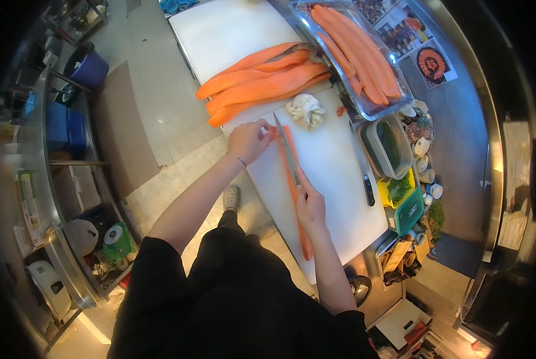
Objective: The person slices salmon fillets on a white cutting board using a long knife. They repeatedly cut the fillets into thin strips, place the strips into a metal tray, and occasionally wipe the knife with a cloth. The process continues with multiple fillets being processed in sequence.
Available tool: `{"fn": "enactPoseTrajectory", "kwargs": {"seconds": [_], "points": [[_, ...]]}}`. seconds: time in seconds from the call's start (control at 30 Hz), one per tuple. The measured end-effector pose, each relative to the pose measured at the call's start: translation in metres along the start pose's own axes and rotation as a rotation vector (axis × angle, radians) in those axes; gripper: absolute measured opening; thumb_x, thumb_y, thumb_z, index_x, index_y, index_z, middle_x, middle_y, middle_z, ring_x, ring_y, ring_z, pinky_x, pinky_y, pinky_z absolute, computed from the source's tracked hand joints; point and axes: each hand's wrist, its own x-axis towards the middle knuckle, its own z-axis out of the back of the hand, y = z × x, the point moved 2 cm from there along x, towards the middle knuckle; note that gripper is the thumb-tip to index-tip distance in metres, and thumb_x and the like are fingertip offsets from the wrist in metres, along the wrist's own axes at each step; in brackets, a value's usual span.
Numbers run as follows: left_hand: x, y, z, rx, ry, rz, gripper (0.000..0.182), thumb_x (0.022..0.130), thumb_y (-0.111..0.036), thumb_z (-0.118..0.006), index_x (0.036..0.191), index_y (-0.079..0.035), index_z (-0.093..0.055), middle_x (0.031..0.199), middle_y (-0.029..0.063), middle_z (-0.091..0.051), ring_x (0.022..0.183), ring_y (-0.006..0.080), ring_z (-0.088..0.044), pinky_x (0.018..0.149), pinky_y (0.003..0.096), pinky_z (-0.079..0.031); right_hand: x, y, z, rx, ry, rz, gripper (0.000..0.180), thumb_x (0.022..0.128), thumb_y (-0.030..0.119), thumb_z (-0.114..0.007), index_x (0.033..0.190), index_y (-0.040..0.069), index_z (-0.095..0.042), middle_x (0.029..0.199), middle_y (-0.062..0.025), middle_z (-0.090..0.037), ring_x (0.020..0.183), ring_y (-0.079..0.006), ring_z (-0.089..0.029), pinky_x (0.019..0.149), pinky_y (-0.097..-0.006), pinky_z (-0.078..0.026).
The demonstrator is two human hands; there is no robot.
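Note:
A long, narrow strip of salmon (294, 204) lies lengthwise on the white cutting board (340, 179). My left hand (250, 141) pinches a bit of orange flesh at the strip's far end. In my right hand (310, 206) is the handle of a long knife (287, 150). Its blade runs along the top of the strip, and the tip reaches just past my left fingertips. Beyond it, several salmon fillets (268, 83) lie side by side across the boards. A crumpled white cloth (305, 111) rests between them and the knife.
A second knife (363, 172) lies along the board's right edge. Behind it stand a plastic container (387, 146), a yellow tub (398, 186) of green leaves and a green-lidded box (409, 213). A clear tray (405, 105) of salmon fillets is at the far right. Shelving (77, 164) stands left across the floor.

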Motion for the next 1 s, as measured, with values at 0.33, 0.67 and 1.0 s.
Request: {"fn": "enactPoseTrajectory", "kwargs": {"seconds": [0.33, 0.67, 1.0], "points": [[0.017, 0.001, -0.018, 0.056, 0.010, -0.210, 0.007, 0.092, -0.019, -0.071, 0.097, -0.016, -0.075, 0.090, 0.0064, -0.072, 0.083, 0.0332, -0.072, 0.071, 0.0481, -0.058, 0.015, 0.013, -0.013, -0.246, -0.067, -0.022, 0.061, 0.108, 0.008, -0.056, 0.163, 0.035, -0.053, 0.087, -0.0221, -0.069, 0.076, -0.0387, -0.066, 0.080, -0.0427, -0.055], [0.026, 0.001, -0.017, 0.119, 0.092, -0.167, 0.012, 0.091, -0.018, -0.070, 0.099, -0.017, -0.078, 0.092, 0.0076, -0.073, 0.087, 0.0343, -0.073, 0.075, 0.0491, -0.058, 0.002, 0.020, -0.019, -0.452, 0.091, -0.156, 0.063, 0.111, 0.020, -0.046, 0.172, 0.032, -0.033, 0.113, -0.0249, -0.074, 0.108, -0.0489, -0.071, 0.096, -0.0556, -0.055], [0.030, 0.004, -0.019, 0.124, 0.099, -0.138, 0.015, 0.091, -0.020, -0.071, 0.105, -0.017, -0.077, 0.095, 0.0070, -0.076, 0.089, 0.0327, -0.075, 0.077, 0.0483, -0.059, -0.071, 0.006, -0.013, -0.342, -0.023, -0.076, 0.052, 0.114, 0.015, -0.045, 0.166, 0.020, -0.047, 0.109, -0.0275, -0.073, 0.102, -0.0481, -0.070, 0.089, -0.0530, -0.054]]}}
